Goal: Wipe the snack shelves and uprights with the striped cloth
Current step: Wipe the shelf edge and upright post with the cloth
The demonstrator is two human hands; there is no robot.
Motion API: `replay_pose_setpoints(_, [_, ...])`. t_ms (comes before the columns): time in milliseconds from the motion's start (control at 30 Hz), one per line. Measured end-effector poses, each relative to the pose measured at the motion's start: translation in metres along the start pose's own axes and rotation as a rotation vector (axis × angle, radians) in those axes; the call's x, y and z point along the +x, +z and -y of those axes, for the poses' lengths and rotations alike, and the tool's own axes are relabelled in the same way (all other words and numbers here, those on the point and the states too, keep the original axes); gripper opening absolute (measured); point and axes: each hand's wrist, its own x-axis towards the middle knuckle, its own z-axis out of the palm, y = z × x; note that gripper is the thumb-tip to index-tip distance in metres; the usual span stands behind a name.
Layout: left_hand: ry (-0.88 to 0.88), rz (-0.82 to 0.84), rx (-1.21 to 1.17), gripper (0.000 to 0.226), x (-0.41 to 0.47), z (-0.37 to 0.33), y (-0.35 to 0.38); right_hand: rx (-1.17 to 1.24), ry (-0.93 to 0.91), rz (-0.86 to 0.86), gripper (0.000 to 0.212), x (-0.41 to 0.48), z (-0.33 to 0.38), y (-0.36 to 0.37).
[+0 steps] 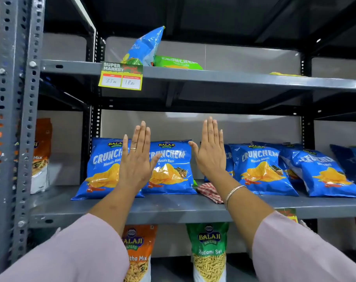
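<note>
The red-and-white striped cloth [209, 191] lies crumpled on the grey middle shelf [173, 209], between two blue Crunchem bags and partly behind my right forearm. My left hand [137, 157] is raised flat in front of the blue bags, fingers straight and together, holding nothing. My right hand [210, 151] is raised the same way just above the cloth, palm facing away from me, also holding nothing. The perforated grey upright [20, 123] stands at the left.
Several blue Crunchem bags [260, 169] line the middle shelf. The upper shelf [234, 78] carries a price tag [121, 76] and a blue and a green bag [152, 51]. Orange and green snack bags [210, 251] stand on the shelf below.
</note>
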Motion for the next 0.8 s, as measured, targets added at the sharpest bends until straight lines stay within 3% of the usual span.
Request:
replay_pose_setpoints(133, [0.01,0.047,0.0,0.075,-0.034,-0.012,0.012,-0.014,0.04,0.089,0.092,-0.016,-0.014,0.012])
replay_pose_setpoints(200, [0.044,0.099,-0.024,0.076,-0.053,-0.018,0.021,-0.019,0.073,0.171,0.081,-0.025,-0.021,0.02])
replay_pose_setpoints(367, [0.065,0.227,-0.082,0.078,-0.089,-0.03,0.031,-0.009,0.189,0.568,0.076,-0.04,-0.043,0.044])
replay_pose_setpoints(500, [0.007,0.337,-0.155,0.091,-0.101,-0.035,0.032,-0.024,0.342,0.763,0.078,-0.046,-0.058,0.055])
replay_pose_setpoints(633, [-0.043,0.382,-0.183,0.102,-0.104,-0.039,0.026,-0.115,0.227,0.972,0.073,-0.042,-0.062,0.058])
replay_pose_setpoints(800, [-0.015,0.446,-0.138,0.095,-0.105,-0.036,0.028,-0.145,0.277,1.035,0.074,-0.038,-0.059,0.056])
